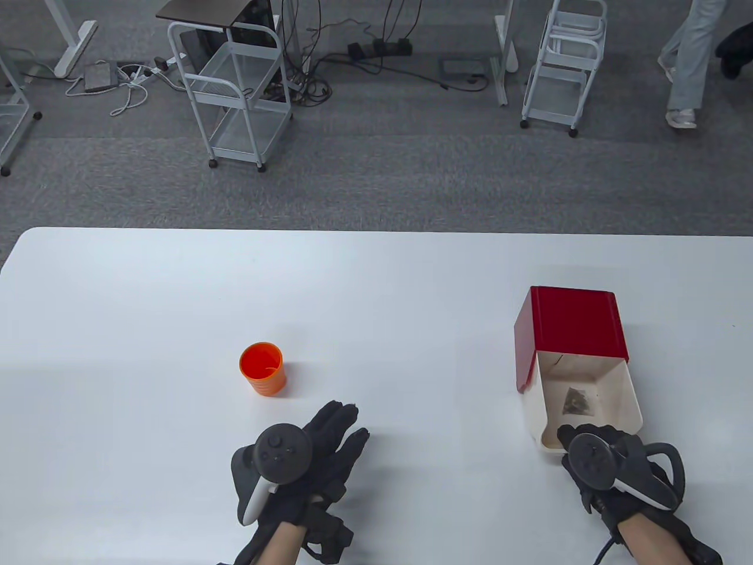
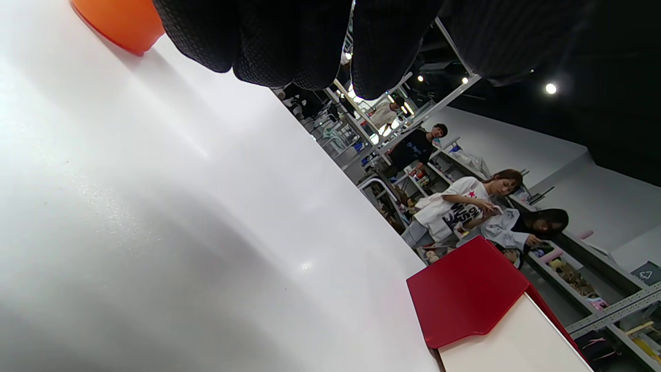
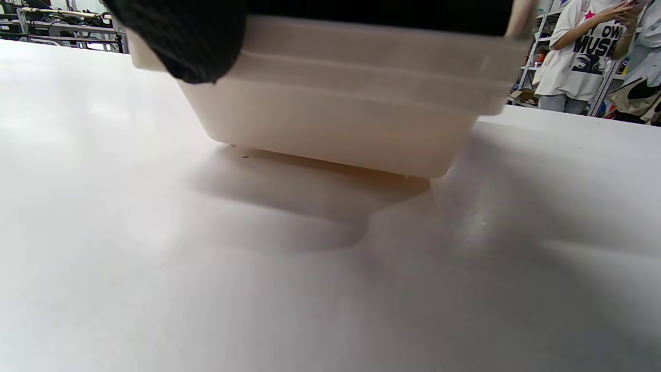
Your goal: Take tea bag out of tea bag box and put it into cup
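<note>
Table view gives me a smooth, glossy white desk (image 1: 376, 282) with rounded corners. Toward its right side sits the tea bag box (image 1: 573, 376): a cream plastic tub with sloped walls and a rolled rim, its flat, shiny red lid (image 1: 579, 321) tipped up and back toward the far edge. On the tub's floor lies the tea bag (image 1: 576, 402), a small dark, mottled pouch, roughly triangular. My right hand (image 1: 612, 468), in a black knit glove, rests on the tub's near rim; in the right wrist view one fingertip (image 3: 186, 41) hooks over that rim, but I cannot tell how tightly it grips. My left hand (image 1: 312, 456) lies flat and relaxed near the desk's near edge, fingers straight, holding nothing. Just beyond it stands the cup (image 1: 262, 368), a ribbed orange plastic tumbler, upright.
</note>
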`<state>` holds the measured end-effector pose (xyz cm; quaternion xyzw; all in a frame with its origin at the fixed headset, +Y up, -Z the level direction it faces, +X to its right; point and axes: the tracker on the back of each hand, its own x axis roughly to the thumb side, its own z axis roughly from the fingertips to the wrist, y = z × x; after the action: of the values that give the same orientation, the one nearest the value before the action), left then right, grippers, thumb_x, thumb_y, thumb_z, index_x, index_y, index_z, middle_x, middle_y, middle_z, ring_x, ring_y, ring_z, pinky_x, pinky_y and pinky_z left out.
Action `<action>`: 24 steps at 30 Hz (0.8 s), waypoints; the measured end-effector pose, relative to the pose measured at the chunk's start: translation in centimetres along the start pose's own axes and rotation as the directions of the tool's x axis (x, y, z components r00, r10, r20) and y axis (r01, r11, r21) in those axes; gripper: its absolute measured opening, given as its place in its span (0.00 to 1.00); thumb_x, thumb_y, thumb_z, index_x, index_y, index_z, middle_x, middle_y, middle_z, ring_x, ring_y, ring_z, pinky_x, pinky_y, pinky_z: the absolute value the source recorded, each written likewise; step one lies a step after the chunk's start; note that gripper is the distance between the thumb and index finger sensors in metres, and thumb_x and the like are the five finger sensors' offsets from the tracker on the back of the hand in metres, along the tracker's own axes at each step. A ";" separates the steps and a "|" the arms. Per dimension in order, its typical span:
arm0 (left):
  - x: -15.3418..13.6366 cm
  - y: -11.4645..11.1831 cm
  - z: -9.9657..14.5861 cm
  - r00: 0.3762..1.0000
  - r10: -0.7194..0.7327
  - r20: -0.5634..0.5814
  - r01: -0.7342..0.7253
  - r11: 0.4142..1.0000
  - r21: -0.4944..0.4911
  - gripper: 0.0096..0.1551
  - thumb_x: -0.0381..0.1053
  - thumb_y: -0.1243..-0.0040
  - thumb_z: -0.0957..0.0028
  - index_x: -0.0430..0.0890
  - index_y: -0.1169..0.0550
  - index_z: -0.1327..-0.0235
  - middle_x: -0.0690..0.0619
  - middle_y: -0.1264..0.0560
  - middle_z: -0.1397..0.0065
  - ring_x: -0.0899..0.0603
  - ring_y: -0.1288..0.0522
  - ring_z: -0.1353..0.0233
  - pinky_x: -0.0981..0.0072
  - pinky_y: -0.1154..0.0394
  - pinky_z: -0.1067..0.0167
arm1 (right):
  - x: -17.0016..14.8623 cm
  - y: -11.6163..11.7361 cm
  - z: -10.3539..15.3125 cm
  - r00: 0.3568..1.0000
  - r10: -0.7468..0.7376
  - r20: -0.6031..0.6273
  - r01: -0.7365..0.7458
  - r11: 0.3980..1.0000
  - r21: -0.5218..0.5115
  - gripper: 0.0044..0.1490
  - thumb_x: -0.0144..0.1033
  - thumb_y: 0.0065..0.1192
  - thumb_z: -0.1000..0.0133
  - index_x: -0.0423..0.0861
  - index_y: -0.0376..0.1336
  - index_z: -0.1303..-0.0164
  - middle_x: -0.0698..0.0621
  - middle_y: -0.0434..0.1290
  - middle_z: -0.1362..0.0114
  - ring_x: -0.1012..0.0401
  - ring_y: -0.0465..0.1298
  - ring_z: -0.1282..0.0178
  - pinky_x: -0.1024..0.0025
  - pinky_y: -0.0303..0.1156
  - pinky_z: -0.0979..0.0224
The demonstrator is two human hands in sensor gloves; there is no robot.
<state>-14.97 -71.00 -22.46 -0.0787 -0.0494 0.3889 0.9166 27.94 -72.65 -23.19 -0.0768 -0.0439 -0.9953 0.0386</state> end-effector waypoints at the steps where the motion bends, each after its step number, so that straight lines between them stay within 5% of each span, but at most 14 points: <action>1: 0.0 0.0 0.0 1.000 0.000 0.000 0.000 1.000 0.000 0.38 0.69 0.51 0.46 0.56 0.29 0.22 0.46 0.36 0.12 0.37 0.34 0.18 0.48 0.34 0.24 | 0.1 0.1 0.0 1.000 0.002 0.003 -0.002 1.000 0.002 0.31 0.45 0.65 0.49 0.50 0.66 0.35 0.44 0.73 0.30 0.44 0.74 0.36 0.47 0.67 0.29; 11: 0.0 0.0 0.0 1.000 -0.002 -0.003 0.002 1.000 -0.002 0.38 0.69 0.51 0.46 0.56 0.29 0.22 0.47 0.36 0.12 0.37 0.34 0.18 0.48 0.35 0.24 | 0.1 0.2 0.0 1.000 0.004 0.011 -0.004 1.000 0.017 0.31 0.46 0.65 0.49 0.51 0.65 0.35 0.44 0.72 0.29 0.43 0.74 0.35 0.47 0.67 0.28; 24: 0.0 0.0 -0.1 1.000 -0.003 -0.005 0.003 1.000 -0.004 0.38 0.70 0.51 0.46 0.56 0.29 0.22 0.47 0.36 0.12 0.37 0.34 0.17 0.48 0.35 0.24 | -0.4 -3.7 -1.5 0.988 -0.115 -0.102 0.110 0.992 -0.060 0.36 0.49 0.63 0.48 0.50 0.61 0.29 0.40 0.66 0.23 0.40 0.70 0.31 0.44 0.65 0.27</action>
<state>-14.96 -71.04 -22.55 -0.0815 -0.0481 0.3873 0.9171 27.80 -69.12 -25.05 -0.0228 -0.0192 -0.9994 -0.0175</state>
